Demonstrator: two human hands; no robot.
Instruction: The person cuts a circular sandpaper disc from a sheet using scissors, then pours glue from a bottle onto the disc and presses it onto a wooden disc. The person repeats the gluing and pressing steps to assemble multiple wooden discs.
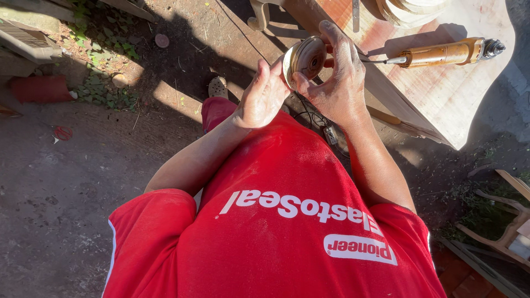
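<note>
round wooden disc (307,58), smooth and pale, pinched between left hand (264,96) and right hand (337,83).

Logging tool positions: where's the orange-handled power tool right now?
In the head view, the orange-handled power tool lies upper right on the pale wooden tabletop, just right of the right hand holding the round wooden disc.

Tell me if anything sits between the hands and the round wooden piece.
Nothing visible does. Both hands already hold the round wooden disc: the left hand cups its left edge and the right hand wraps around its right side. The power tool lies apart on the wooden tabletop.
</note>
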